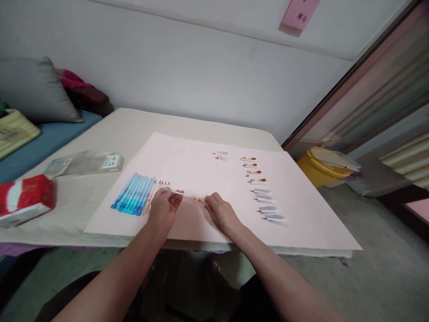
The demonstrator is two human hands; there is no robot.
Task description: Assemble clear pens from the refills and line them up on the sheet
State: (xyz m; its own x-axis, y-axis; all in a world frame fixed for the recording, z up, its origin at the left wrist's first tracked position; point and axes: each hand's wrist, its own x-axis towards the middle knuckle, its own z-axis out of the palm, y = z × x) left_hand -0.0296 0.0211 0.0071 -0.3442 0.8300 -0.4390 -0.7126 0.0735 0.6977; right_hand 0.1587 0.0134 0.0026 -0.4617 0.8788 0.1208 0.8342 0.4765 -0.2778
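both hands, left hand (163, 206) and right hand (220, 213), pinch the ends of a thin clear pen (189, 196) over the pink sheet (301, 223), blue pens (134, 194) just left.

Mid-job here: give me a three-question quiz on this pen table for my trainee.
1. True or false: both hands hold one thin pen refill between them.
2. The row of blue pens lies beside which hand? A) left hand B) right hand
3. Fill in: the small pen parts lie in a column on the pink ____.

Key: 1 true; 2 A; 3 sheet.
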